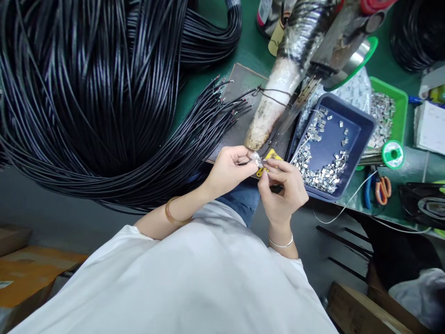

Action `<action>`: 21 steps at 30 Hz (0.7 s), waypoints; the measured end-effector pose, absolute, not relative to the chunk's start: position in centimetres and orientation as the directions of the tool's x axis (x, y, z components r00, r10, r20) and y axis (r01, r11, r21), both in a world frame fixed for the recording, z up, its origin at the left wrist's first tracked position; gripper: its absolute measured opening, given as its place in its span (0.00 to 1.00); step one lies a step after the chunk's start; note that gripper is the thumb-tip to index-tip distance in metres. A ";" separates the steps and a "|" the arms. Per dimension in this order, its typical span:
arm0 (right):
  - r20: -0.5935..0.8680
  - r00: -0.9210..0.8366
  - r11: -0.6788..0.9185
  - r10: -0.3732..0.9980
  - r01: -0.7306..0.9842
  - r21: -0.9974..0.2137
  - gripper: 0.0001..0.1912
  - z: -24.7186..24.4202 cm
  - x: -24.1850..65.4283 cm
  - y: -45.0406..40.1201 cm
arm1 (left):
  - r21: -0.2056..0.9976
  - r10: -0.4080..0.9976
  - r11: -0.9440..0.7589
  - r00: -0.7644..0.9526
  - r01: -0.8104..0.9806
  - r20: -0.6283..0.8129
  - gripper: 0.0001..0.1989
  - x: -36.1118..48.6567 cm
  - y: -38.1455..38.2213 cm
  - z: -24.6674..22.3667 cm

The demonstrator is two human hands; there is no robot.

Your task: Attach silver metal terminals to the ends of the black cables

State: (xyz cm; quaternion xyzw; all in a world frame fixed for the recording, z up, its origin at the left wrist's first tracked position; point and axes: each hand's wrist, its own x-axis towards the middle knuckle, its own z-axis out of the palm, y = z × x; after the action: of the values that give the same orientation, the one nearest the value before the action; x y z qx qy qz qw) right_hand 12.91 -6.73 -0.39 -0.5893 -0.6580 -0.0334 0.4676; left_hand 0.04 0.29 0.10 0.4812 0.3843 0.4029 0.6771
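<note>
My left hand [227,170] is closed in a pinch at the table's near edge, with a small silvery metal connector [256,160] at its fingertips. My right hand [283,188] meets it from the right, its thumb and index finger pinched close to the connector. What sits between those right fingertips is too small to make out. Just above both hands is the tip of a white, tape-wrapped arm [264,111] of a bench tool. Under the fingers a yellow label [274,155] shows in part. Stripped wire ends of black cables [222,111] lie left of the tool.
A large bundle of black cables [86,93] covers the left side. On the right stand a dark blue tray [354,144] of small metal pieces, a green bin [399,99], a solder spool [392,154] and orange-handled pliers [383,190]. Cardboard boxes [38,269] sit below.
</note>
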 end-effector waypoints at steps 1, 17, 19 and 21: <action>0.654 0.120 0.305 0.747 0.813 -0.496 0.06 -0.4 13.0 -6.8 | 0.962 0.911 0.213 0.390 -0.173 -0.132 0.05 0.0 0.3 0.1; 0.649 0.167 0.309 0.742 0.775 -0.552 0.09 -0.7 12.8 -7.2 | 0.964 0.888 0.201 0.448 -0.176 -0.103 0.05 -0.2 -0.1 -0.2; 0.653 0.159 0.308 0.741 0.783 -0.541 0.09 -0.7 12.9 -7.2 | 0.964 0.888 0.201 0.448 -0.177 -0.103 0.05 -0.2 -0.1 -0.2; 0.649 0.152 0.300 0.745 0.793 -0.530 0.09 -0.7 12.9 -7.2 | 0.963 0.890 0.199 0.444 -0.180 -0.102 0.05 -0.2 -0.2 -0.2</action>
State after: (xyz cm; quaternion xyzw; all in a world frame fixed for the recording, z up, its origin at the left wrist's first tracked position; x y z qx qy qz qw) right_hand 12.92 -7.20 -0.71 -0.5911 -0.6505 -0.0251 0.4762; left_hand -0.24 -0.17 -0.17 0.4990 0.3562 0.3890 0.6876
